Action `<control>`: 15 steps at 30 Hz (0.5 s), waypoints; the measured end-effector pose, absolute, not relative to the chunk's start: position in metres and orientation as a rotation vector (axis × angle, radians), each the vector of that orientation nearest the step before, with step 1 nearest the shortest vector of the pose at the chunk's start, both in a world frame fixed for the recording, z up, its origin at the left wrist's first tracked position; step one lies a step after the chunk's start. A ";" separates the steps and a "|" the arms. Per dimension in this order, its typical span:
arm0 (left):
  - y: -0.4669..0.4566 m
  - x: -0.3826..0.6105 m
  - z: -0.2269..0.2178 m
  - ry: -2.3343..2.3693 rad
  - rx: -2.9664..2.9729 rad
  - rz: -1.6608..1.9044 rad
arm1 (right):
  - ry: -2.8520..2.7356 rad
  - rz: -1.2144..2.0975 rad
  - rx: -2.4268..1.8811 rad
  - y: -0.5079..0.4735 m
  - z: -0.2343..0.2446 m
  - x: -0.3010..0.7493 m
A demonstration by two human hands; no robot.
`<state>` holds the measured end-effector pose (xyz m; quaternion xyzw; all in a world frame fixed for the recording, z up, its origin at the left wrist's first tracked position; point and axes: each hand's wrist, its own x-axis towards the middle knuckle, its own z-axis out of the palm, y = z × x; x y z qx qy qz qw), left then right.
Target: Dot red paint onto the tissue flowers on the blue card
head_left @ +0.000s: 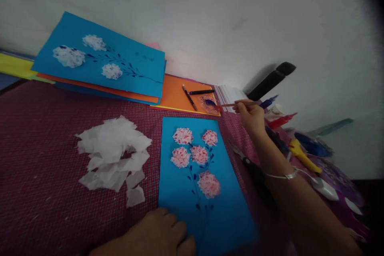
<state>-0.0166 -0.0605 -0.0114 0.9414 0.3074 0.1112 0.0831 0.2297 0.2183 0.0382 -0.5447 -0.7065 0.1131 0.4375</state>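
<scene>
Right hand (251,119) pinches thin paintbrush (228,105) at blue paint (210,103); left hand (159,232) overlaps blue flower card (231,216), grip unclear. Light loading likely best.

Hands (159,232) bare; thin silvery bangle (290,175), wider at one spot, around right forearm (301,204).

Scraps (115,150) left of card (229,212), pens (203,92) behind

Blue card (177,192), pink-and-white flowers (199,155), orange sheet (174,94), red checked cloth (45,148)
</scene>
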 end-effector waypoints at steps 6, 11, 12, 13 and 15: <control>-0.063 -0.019 -0.002 0.911 2.701 0.291 | -1.600 0.403 -1.144 0.164 0.055 0.233; -0.066 -0.019 -0.014 0.928 2.631 0.314 | -1.498 0.476 -1.238 0.205 0.034 0.246; -0.067 -0.019 -0.019 0.922 2.632 0.332 | -1.476 0.499 -1.252 0.216 0.028 0.249; -0.067 -0.019 -0.024 0.922 2.635 0.345 | -1.454 0.518 -1.262 0.226 0.023 0.252; -0.067 -0.019 -0.032 0.926 2.650 0.354 | -1.425 0.548 -1.279 0.241 0.014 0.255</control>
